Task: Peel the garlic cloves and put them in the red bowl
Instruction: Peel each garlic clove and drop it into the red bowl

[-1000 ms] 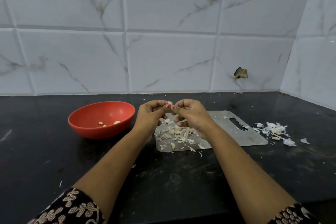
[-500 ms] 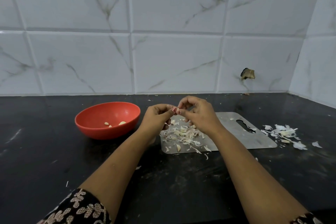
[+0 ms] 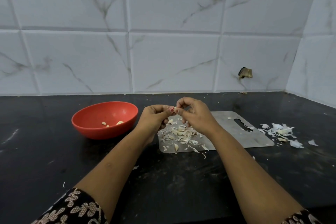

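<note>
The peeling step is in hand. Both hands are raised together above the worktop (image 3: pixel 181 178), and between them sits 1 small garlic clove (image 3: pixel 175 108). The left hand (image 3: pixel 154 118) pinches it with thumb and forefinger, the other fingers curled under. The right hand (image 3: pixel 196 116) nips at the same clove from the other side, fingertips bent in. How much skin is left on it is too small to tell.

Next, I'd judge, the last skin needs pulling free and dropping. Then the left hand carries the bare clove over.

The red bowl (image 3: pixel 101 132) stands just beside the left hand, on its outer side, and holds what look like 3 peeled cloves (image 3: pixel 119 122). Directly under the hands, a metal cutting board (image 3: pixel 236 132) carries a heap of skins (image 3: pixel 180 132). A second scatter of skins (image 3: pixel 280 131) lies well out past the right hand.
</note>
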`<state>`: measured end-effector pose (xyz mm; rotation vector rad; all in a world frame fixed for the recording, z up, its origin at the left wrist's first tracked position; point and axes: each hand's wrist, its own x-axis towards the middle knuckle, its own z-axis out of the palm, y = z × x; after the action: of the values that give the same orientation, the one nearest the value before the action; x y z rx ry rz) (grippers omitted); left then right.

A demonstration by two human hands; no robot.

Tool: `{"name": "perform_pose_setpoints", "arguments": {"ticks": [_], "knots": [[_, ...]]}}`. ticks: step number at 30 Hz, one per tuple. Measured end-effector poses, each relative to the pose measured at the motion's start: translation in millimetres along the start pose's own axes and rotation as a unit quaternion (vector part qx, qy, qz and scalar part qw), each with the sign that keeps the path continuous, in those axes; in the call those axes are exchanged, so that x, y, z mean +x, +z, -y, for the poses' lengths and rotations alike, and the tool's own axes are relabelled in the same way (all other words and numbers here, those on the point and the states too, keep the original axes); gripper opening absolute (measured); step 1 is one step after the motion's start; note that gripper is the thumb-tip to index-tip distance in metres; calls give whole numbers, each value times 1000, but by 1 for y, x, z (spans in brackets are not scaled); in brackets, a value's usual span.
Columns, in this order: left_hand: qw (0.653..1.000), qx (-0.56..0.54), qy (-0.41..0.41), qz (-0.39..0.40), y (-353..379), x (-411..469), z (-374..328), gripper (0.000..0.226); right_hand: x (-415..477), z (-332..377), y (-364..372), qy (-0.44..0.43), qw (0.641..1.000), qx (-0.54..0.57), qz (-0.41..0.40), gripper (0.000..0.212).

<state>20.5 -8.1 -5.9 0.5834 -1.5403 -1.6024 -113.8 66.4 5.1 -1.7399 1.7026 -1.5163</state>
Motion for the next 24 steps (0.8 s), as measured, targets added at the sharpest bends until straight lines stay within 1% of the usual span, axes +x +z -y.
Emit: {"name": "perform_pose_setpoints", "arguments": {"ticks": [4,8,13,17,20,21,24], "knots": [[1000,10,10,2,0,0,1,8,-2,1,1,-6,1000,-24,15,6],[1000,1,22,-20,1,1,2,7,-3,4,2,-6,999,-41,28,7],[998,-10,20,-54,-5,4,0,5,-2,1,-5,42,995,-43,73,8],[997,16,20,-66,-5,4,0,5,0,-2,-7,50,991,-115,51,17],[997,31,21,-70,-4,2,-1,5,0,-1,-6,51,992,-111,39,23],[997,37,20,-71,-5,2,0,4,1,0,-6,52,993,-98,31,22],[997,51,19,-63,-5,1,1,3,1,2,-4,43,998,-49,-18,5]]}}
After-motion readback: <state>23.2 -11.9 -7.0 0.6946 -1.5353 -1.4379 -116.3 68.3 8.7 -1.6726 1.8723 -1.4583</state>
